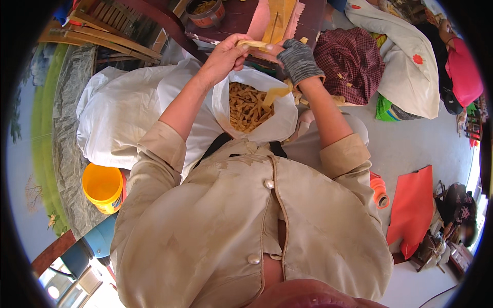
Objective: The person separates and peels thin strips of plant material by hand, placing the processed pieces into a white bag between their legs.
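Note:
My bare left hand [224, 62] is closed, thumb and fingers pinching one end of a twisted pale-yellow strip [254, 45]. The other end is held in the fingers of my right hand [299, 60], which wears a grey fingerless glove. Below the right hand a flat yellow strip [277, 94] hangs down; whether it joins the held one is hidden. Under both hands an open white plastic bag [284, 123] holds many short brownish-yellow pieces [243, 109]. Just beyond the hands, a yellowish wooden board [279, 18] with a dark line along it lies over a pink cloth [259, 24].
A dark red table [232, 32] carries the board and a round tub [206, 13]. Large white sacks [120, 110] fill the left, near a yellow bucket [102, 186]. To the right are a checked cloth bundle [350, 64], a white sack [398, 66] and a red sheet [409, 208].

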Demonstrator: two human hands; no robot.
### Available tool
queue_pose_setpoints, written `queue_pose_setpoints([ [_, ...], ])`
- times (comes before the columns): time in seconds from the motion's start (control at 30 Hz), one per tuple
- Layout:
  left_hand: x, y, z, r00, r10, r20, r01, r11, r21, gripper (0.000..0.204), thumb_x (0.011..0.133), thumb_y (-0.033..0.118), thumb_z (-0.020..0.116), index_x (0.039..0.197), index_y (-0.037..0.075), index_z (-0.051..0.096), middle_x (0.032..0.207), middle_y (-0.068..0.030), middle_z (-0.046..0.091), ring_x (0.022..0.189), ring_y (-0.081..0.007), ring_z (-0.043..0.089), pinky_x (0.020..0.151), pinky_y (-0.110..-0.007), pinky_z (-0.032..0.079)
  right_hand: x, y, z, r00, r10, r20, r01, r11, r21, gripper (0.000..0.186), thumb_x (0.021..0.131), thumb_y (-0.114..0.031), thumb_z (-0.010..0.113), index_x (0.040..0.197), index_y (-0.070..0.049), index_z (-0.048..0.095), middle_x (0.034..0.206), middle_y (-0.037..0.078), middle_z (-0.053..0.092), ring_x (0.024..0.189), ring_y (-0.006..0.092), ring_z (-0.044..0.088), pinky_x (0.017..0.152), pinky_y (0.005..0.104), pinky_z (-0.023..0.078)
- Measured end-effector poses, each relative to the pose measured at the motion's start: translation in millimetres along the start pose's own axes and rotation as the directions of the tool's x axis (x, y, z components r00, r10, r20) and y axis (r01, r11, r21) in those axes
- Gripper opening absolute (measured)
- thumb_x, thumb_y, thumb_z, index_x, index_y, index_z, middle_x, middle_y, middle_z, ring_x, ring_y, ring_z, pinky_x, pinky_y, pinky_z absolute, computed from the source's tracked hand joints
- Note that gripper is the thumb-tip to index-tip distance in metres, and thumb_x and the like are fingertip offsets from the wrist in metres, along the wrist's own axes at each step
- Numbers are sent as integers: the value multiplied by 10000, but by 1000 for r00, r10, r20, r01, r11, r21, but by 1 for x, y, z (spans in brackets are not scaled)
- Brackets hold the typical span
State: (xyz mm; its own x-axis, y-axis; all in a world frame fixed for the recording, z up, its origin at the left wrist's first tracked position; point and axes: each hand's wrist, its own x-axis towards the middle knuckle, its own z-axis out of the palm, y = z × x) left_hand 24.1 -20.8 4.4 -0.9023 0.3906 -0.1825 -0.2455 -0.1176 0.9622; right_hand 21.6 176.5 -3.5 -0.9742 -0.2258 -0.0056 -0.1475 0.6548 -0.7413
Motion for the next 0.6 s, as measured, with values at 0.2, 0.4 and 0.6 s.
queue_pose_setpoints([
  [0.2, 25, 9, 7, 984, 137, -113, -99, 952, 289, 175, 874, 220, 528, 993, 98, 566, 630, 78, 397, 502, -15, 309, 446, -172, 263, 21, 24, -4, 918, -314, -241, 254, 934, -251, 360, 795, -396, 550, 763, -40, 590, 604, 110, 530, 576, 246, 533, 581, 343, 436],
  [0.4, 47, 14, 9, 972, 161, -173, -92, 932, 351, 161, 858, 218, 540, 929, 102, 626, 666, 69, 498, 598, -17, 428, 504, -185, 374, 37, 34, -5, 850, -329, -411, 302, 944, -131, 428, 784, -418, 568, 662, -8, 568, 524, 99, 500, 503, 226, 506, 539, 343, 425],
  [0.6, 63, 19, 8, 982, 67, -178, -8, 950, 313, 159, 864, 196, 528, 946, 82, 603, 591, 79, 422, 501, -24, 337, 451, -191, 285, 43, 30, -8, 910, -272, -314, 162, 928, -337, 265, 813, -308, 512, 782, -60, 601, 724, 129, 563, 674, 284, 558, 622, 383, 445],
])
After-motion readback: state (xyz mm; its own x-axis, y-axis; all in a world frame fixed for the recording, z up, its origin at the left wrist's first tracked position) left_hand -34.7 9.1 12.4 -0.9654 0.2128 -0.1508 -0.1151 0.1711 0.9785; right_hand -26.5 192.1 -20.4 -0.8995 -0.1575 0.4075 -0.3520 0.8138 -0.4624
